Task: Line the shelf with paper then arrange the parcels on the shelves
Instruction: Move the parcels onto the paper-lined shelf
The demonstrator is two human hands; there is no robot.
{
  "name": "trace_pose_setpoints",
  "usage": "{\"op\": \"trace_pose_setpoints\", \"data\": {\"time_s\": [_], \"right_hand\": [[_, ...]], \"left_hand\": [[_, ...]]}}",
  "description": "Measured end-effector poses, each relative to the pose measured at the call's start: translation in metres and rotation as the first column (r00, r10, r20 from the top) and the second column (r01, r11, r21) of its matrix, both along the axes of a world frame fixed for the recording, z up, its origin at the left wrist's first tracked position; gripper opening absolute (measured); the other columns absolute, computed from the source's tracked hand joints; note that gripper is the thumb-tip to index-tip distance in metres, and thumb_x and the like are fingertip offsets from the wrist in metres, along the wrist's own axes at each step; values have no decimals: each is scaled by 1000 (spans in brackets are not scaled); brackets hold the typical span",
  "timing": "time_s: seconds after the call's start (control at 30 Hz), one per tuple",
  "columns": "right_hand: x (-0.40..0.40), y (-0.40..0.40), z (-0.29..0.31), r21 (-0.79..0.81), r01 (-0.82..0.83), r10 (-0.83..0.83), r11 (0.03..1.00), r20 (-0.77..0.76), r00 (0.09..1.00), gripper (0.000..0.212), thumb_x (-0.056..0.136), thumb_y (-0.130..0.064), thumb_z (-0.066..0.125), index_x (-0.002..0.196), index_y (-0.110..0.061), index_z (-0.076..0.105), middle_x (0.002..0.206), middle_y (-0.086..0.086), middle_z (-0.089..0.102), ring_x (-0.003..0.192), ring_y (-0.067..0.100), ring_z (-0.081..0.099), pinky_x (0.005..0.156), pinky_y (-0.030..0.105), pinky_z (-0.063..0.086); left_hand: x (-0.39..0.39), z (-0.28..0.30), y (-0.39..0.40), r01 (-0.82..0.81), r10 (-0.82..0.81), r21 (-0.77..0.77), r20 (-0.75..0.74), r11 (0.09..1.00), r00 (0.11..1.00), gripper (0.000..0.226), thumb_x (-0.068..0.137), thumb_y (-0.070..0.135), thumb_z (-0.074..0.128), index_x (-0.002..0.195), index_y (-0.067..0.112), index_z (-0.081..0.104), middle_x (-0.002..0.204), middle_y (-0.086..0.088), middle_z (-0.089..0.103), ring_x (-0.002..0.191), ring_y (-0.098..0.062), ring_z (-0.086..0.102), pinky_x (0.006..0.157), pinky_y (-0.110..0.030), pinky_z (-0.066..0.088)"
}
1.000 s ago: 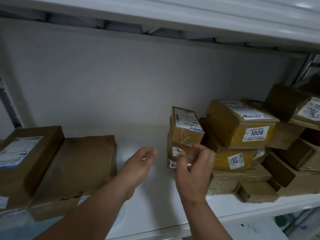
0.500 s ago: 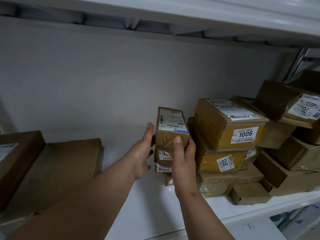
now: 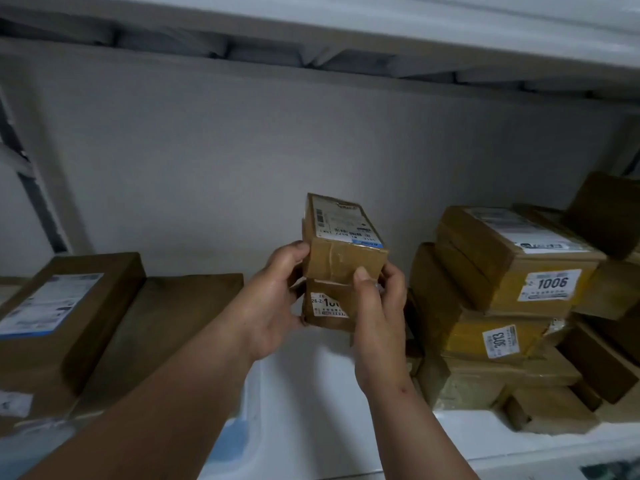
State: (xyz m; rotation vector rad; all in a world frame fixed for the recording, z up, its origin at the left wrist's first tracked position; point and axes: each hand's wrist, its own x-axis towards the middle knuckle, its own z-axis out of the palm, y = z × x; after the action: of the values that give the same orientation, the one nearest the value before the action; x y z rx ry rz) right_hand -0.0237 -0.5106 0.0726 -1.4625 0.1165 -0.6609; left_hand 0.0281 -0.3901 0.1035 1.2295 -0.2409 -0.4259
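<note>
Head view. Hands meet at the middle of the shelf, holding two small cardboard parcels stacked one on the other. Left hand [image 3: 273, 303] curls round the left side of the stack, its thumb lying against the upper left corner of the top parcel [image 3: 341, 242] and its fingers [image 3: 298, 292] wrapped round toward the back, mostly hidden. Right hand [image 3: 377, 313] grips the right side, thumb pressed flat on the front face of the top parcel near its lower edge, the other fingers bent round the right side and out of sight. Both hands are thus closed round the stack. The top parcel bears a white shipping label on its upper face; the lower parcel [image 3: 327, 304] shows a white sticker with partly covered numbers on its front. Whether the stack rests on the shelf or is held just above it cannot be told. White paper [image 3: 301, 382] covers the shelf [image 3: 519, 452] beneath and in front of the hands. To the right, near the held stack, stands a pile of taped brown parcels, among them one marked 1006 [image 3: 512, 258] above one marked 3013 [image 3: 485, 327]. To the left, well apart from the hands, a flat brown parcel [image 3: 166, 323] lies beside a labelled box [image 3: 65, 306].
</note>
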Motion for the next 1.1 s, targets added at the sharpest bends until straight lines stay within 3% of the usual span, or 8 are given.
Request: {"op": "trace_pose_setpoints", "data": {"time_s": [0.1,0.33,0.5,0.6,0.7,0.8,0.97,1.1], "right_hand": [[3,23,-1,-14,-74,75,997,36,997,32,77,-49,60,107,-58,52,131,-9,47,111,2,58,91,32,56],[11,94,-1,-91,-150,154,984,35,987,34,75,-33,60,108,-43,60,124,-7,51,107,7,61,93,44,54],[12,143,-3,-165,-216,226,962,41,973,27,80,-25,66,103,-38,59,120,-8,51,100,-6,57,82,23,55],[14,174,-5,-220,-233,250,947,52,967,29,79,-19,66,102,-34,59,117,-9,51,100,-3,57,80,23,55],[13,205,-4,-259,-266,289,929,55,956,31,73,-26,64,96,-44,57,112,-18,50,101,1,59,79,25,56],[15,231,-6,-252,-305,329,918,57,943,32,79,-15,71,97,-38,58,114,-12,50,97,0,59,74,17,54],[21,271,-11,-233,-343,361,910,40,932,35,83,-6,71,98,-36,58,117,-13,47,99,1,60,70,15,54],[32,288,-10,-108,-290,294,951,24,956,31,86,-4,68,95,-33,58,120,-7,47,98,1,61,66,10,52]], "left_hand": [[-4,4,34,0,1,-35,24,999,1000,36,94,45,45,123,35,64,128,-7,64,124,-28,55,98,-61,45],[-10,2,117,-37,36,-50,-19,998,999,53,96,51,29,132,27,58,131,-8,64,123,-30,57,102,-62,41],[-22,4,172,-140,134,-75,-75,987,988,53,97,55,27,131,30,58,130,-8,65,124,-32,56,103,-65,37],[-25,8,207,-147,139,-50,-135,988,981,84,74,86,34,135,32,54,134,-11,61,128,-35,51,107,-70,27],[-29,15,239,-162,164,27,-180,986,970,102,50,89,51,131,28,58,123,-12,68,117,-35,58,104,-69,29],[-33,18,269,-218,221,40,-199,975,955,82,60,71,64,128,25,62,120,-13,70,115,-36,62,94,-66,43],[-35,17,325,-382,373,12,-249,924,894,57,78,46,56,127,16,62,117,-16,71,110,-36,64,99,-63,42],[-30,20,374,-562,572,113,-201,820,795,38,91,36,52,124,19,60,108,-10,74,87,-27,71,77,-47,56]]}}
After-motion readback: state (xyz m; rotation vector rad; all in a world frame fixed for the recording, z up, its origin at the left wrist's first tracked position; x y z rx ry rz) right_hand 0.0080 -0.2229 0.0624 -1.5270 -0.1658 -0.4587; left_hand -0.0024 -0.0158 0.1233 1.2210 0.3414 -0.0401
